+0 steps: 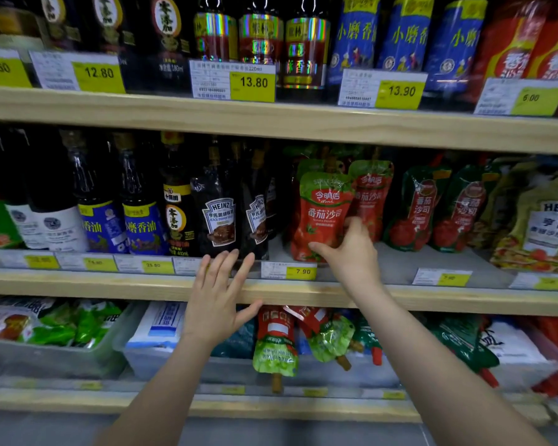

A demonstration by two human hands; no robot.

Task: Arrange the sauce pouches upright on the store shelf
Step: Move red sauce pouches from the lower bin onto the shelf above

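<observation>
Three pale wooden shelves (271, 123) fill the wall in front of me, each edged with a strip of white-and-yellow price tags (289, 271). The top board carries tall dark glass bottles (166, 37), blue-labelled sesame oil bottles (403, 37) and red pouches at the far right. On the middle board stand more dark bottles (136, 201), two black Heinz pepper sauce pouches (219, 217), then the red-and-green tomato sauce pouches. The front tomato sauce pouch (323, 210) stands upright near the shelf edge, with a second one (371, 194) upright just behind and to its right. Further right are two dark green ketchup pouches (416, 207), leaning a little, and pale green Heinz salad dressing pouches (541, 223).

Below, on the lowest board, clear plastic bins (55, 352) hold green packets and white bags, and several red-and-green spouted pouches (276, 346) lie tumbled, spouts pointing down (quite a jumble).

The person's bare forearms reach up from the bottom. The right hand (348, 252) grips the lower right side of the front tomato pouch, thumb across its face, fingers hidden behind. The left hand (219, 291) is spread flat with straight fingers, holding nothing, its fingertips at the price strip in front of the Heinz pouches.
</observation>
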